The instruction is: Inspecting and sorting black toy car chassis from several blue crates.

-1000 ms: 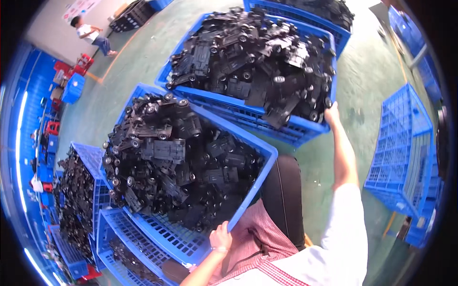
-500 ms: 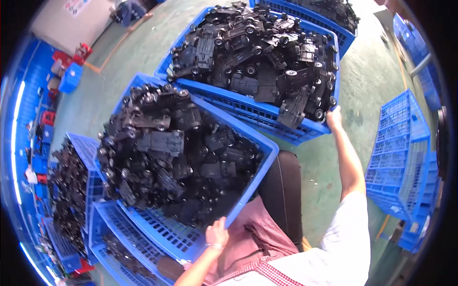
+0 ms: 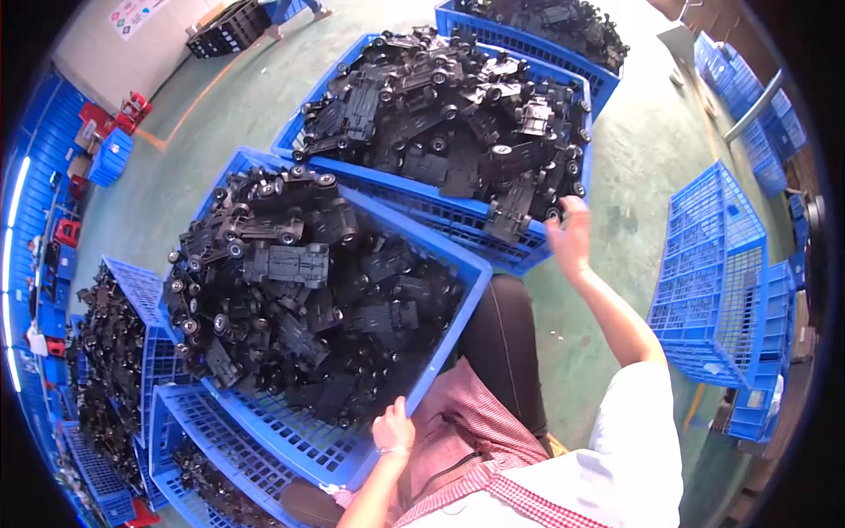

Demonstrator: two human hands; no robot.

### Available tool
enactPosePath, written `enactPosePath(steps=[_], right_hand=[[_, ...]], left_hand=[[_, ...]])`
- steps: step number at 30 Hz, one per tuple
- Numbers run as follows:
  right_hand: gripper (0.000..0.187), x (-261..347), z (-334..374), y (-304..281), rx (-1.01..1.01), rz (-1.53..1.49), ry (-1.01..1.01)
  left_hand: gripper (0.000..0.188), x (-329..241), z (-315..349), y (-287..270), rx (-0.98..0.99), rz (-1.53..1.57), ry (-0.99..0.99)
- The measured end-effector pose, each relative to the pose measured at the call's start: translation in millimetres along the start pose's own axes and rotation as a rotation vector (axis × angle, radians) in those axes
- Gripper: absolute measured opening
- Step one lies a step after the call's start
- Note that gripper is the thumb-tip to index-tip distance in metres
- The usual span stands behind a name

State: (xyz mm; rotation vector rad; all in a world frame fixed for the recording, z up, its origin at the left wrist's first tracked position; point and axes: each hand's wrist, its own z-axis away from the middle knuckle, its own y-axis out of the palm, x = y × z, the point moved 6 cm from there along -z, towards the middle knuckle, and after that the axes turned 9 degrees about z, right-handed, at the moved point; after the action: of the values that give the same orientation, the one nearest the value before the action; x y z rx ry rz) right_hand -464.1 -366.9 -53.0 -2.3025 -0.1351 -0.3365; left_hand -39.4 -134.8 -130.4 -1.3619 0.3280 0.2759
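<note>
My left hand [image 3: 393,431] is closed on the near rim of a tilted blue plastic crate [image 3: 451,339], heaped with black toy car chassis [image 3: 286,264] on small wheels. Past it stands a second blue crate [image 3: 396,182], piled with the same kind of chassis [image 3: 458,167]. At that crate's near right corner is my right hand [image 3: 572,236], thumb and fingers apart, beside the wheel of a chassis. It hides the corner itself, and whether the fingertips touch the wheel is hard to see.
Another filled crate [image 3: 528,40] stands behind the second one. To the left are more crates of chassis [image 3: 106,361], and a lower blue crate [image 3: 216,431] sits beneath the near one. A blue crate [image 3: 704,273] lies at the right on the green floor [image 3: 629,167].
My right hand has loosened from the far crate's corner, and its thumb and fingers have spread beside the chassis there. The left hand keeps its hold. The whole view has shifted slightly.
</note>
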Motion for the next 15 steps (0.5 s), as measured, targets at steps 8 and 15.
enactPosePath(steps=[8, 15], right_hand=[[0.06, 100, -38, 52, 0.298, 0.333, -0.532], [0.027, -3, -216, 19, 0.366, 0.201, 0.162]], left_hand=[[0.039, 6, 0, -2, -0.03, -0.039, 0.031], [0.037, -1, 4, 0, -0.018, -0.062, 0.036]])
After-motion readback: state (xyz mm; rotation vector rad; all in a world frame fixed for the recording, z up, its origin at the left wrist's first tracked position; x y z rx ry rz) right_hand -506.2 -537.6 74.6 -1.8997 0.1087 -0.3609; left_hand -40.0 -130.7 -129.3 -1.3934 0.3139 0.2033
